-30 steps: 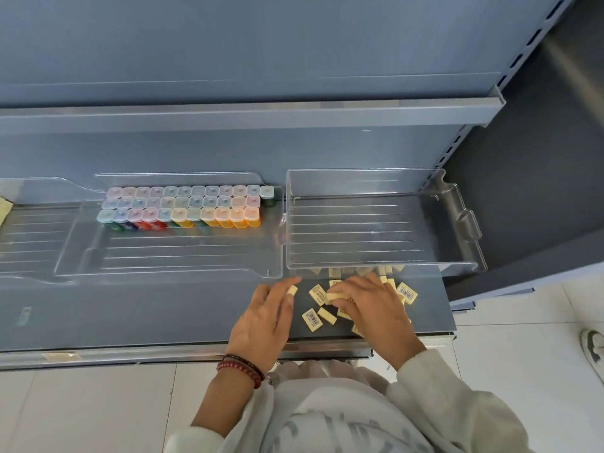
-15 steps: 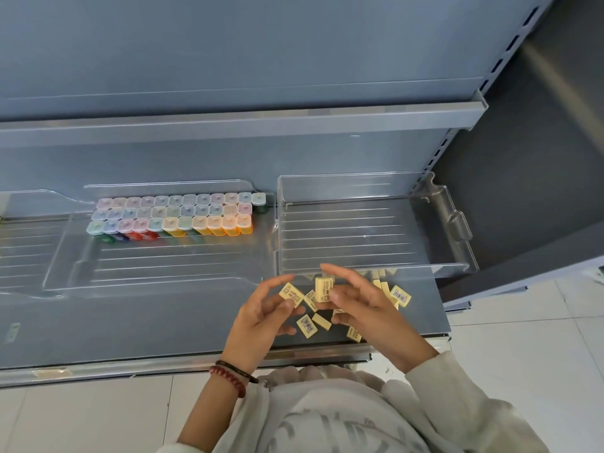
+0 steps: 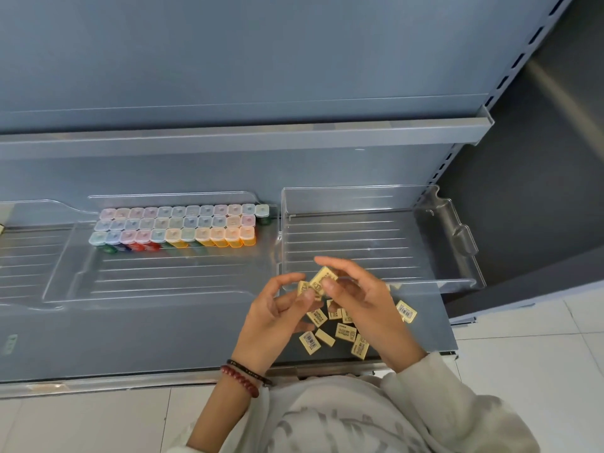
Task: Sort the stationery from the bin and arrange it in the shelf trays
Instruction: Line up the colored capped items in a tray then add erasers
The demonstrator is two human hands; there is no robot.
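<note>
Several small yellow erasers (image 3: pixel 345 331) with barcode labels lie scattered on the grey shelf (image 3: pixel 130 335) in front of a clear tray (image 3: pixel 457 237) that holds nothing. My right hand (image 3: pixel 366 302) pinches one yellow eraser (image 3: pixel 325 277) above the tray's front edge. My left hand (image 3: pixel 277 318), with bead bracelets on the wrist, holds another eraser (image 3: pixel 304 287) right beside it. The two hands nearly touch at the fingertips.
To the left, a second clear tray (image 3: pixel 163 276) carries three rows of small coloured lidded boxes (image 3: pixel 176 225) at its back. An upper shelf rail (image 3: pixel 245 138) overhangs. White floor tiles (image 3: pixel 539 354) and a dark panel lie to the right.
Both hands lifted off the shelf, each with a yellow eraser taken from the pile, and came together above the right tray's front edge.
</note>
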